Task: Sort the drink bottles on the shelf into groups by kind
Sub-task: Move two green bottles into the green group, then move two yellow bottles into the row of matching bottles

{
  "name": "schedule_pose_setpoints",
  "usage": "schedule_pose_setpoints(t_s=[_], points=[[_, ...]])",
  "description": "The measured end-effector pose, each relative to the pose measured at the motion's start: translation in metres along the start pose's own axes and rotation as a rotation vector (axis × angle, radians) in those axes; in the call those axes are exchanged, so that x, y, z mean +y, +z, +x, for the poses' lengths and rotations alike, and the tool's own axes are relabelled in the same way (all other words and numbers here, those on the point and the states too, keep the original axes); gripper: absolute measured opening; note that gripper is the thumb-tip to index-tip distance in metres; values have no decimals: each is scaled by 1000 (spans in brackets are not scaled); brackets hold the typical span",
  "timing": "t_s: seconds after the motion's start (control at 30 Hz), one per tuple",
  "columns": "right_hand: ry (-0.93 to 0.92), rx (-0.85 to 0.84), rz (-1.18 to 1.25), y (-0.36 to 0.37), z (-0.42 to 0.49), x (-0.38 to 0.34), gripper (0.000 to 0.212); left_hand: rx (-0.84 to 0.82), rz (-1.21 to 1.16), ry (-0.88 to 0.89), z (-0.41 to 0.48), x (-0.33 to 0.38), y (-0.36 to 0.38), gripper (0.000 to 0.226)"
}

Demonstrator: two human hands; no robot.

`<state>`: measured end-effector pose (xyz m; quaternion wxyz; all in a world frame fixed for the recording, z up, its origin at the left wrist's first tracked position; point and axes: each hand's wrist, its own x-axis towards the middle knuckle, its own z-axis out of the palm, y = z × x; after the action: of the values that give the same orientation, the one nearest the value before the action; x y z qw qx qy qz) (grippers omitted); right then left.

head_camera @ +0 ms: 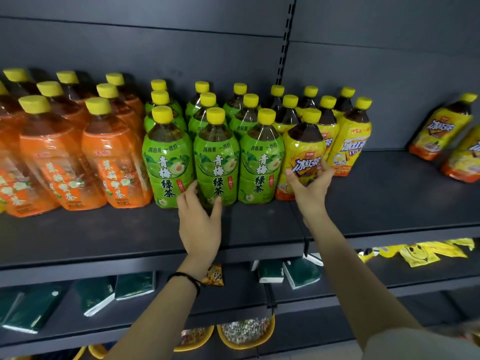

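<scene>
Three kinds of bottle stand on the shelf [259, 229], each in its own block: orange bottles [114, 162] furthest out from the left hand's side, green bottles [215, 162] in the middle, yellow bottles [348, 141] past the right hand. The right hand [310, 183] wraps the lower label of the front yellow bottle [302, 152], thumb on one flank, fingers on the other, a closed hold on the bottle. That bottle stands upright, touching the green block on the thumb side, presumably being seated flush to start a front row. The left hand [200, 219] is spread open, fingertips against the base of the middle front green bottle [217, 157], clasping nothing; in my judgement it steadies the row against the push alongside. Well beyond the right hand's fingers, two stray yellow bottles [441, 131] stand apart from their block, appearing tilted, possibly only through the wide lens. These remain to be brought in; the sort is judged nearly complete
</scene>
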<state>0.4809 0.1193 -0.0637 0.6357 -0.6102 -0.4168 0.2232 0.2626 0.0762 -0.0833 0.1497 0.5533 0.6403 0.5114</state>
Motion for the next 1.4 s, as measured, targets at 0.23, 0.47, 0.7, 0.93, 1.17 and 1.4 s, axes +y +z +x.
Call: schedule_pose_setpoints(t_s=[0.23,0.47,0.7,0.93,1.17,1.4], points=[[41,-89,-15,-26,-29,-3,71,-83,-270,-85,1,-4,-12,21],[113,-107,-13,-79,-55,-9,37,-306,-246,-54,-4,-2,-28,17],[120,-170,-18,-154,-33,-11,36,-486,-203,-21,-39,45,-9,18],[93,-188,-36,-268,4,-6,29,-597,-283,-5,-85,130,84,31],[90,-203,-63,-360,59,15,30,-607,-328,-60,-125,182,174,40],[146,-199,-86,-411,122,48,28,-528,-351,18,-137,218,234,28]])
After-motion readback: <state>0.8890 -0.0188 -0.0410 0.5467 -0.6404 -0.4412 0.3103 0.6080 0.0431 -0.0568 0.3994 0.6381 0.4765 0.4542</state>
